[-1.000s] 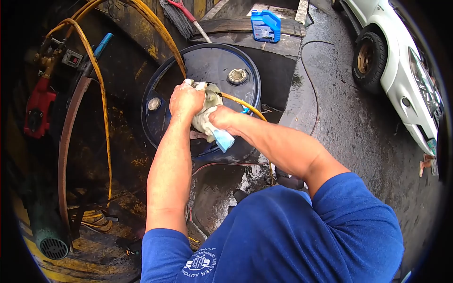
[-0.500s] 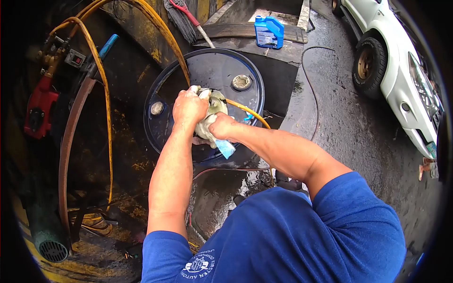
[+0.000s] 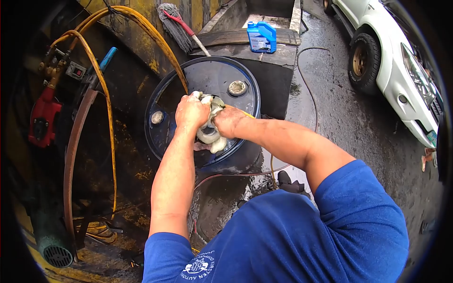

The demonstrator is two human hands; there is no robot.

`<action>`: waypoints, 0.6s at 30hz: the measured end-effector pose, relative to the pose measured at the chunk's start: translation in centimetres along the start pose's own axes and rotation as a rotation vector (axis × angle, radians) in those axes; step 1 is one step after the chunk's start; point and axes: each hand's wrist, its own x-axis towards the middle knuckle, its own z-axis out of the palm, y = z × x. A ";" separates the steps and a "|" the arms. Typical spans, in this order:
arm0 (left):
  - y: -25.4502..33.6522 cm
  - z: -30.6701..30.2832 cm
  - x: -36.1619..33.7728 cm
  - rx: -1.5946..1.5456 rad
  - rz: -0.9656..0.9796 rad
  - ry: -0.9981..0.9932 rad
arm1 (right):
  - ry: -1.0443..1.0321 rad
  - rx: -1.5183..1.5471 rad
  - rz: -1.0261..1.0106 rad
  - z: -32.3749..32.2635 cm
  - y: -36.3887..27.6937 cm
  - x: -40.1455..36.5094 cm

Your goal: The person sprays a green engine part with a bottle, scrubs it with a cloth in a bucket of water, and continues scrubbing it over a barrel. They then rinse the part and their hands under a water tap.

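Note:
My left hand (image 3: 192,112) is closed on a wet whitish rag (image 3: 211,137), with pale folds showing at its fingertips. My right hand (image 3: 228,121) presses against the same bundle from the right, its fingers curled and mostly hidden in it. Both are over the top of a dark blue drum (image 3: 207,75), which has two pale round caps, one at the left (image 3: 157,117) and one at the upper right (image 3: 237,88). A yellow hose (image 3: 239,110) passes behind my right hand.
A blue coolant jug (image 3: 262,37) stands on a ledge beyond the drum, near a mop (image 3: 175,27). Thick yellow hoses (image 3: 155,37) arch at the left beside a red machine (image 3: 43,118). A white vehicle (image 3: 396,70) is parked on the wet ground at the right.
My right hand has turned and moved slightly up against the rag. A light blue flap that hung below it is out of sight. The view has shifted a little.

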 end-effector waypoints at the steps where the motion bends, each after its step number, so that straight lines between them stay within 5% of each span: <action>1: 0.1 -0.1 -0.2 -0.023 -0.008 -0.003 | -0.003 0.142 0.093 1.4 -0.7 0.6; 2: -0.2 0.3 -0.1 -0.001 0.015 0.008 | -0.009 0.285 0.182 3.9 -1.2 1.9; 4: -0.1 0.4 -0.2 0.016 0.008 0.023 | 0.068 0.456 0.048 3.6 -1.8 1.9; 6: 0.1 0.1 -0.1 0.016 0.015 -0.002 | 0.041 0.485 0.272 2.4 -1.7 -0.5; 8: 0.2 0.2 -0.5 0.032 0.024 -0.029 | 0.003 0.111 0.053 0.9 0.4 -0.6; 10: 0.3 0.2 -0.4 -0.011 -0.020 0.045 | -0.109 0.129 0.139 -0.4 -1.1 -0.6; 12: 0.4 0.0 -0.6 -0.017 -0.014 0.061 | 0.031 0.780 0.418 1.0 -3.1 0.1; 14: 0.4 -0.3 -0.7 -0.022 -0.043 -0.006 | 0.046 0.984 0.484 1.5 -2.7 -0.2; 16: 0.3 -0.3 -0.9 0.019 -0.016 -0.009 | -0.036 0.298 0.176 1.0 -0.7 -0.7; 18: 0.3 -0.1 -0.9 0.015 -0.016 -0.008 | -0.012 0.172 0.054 1.3 -0.2 0.1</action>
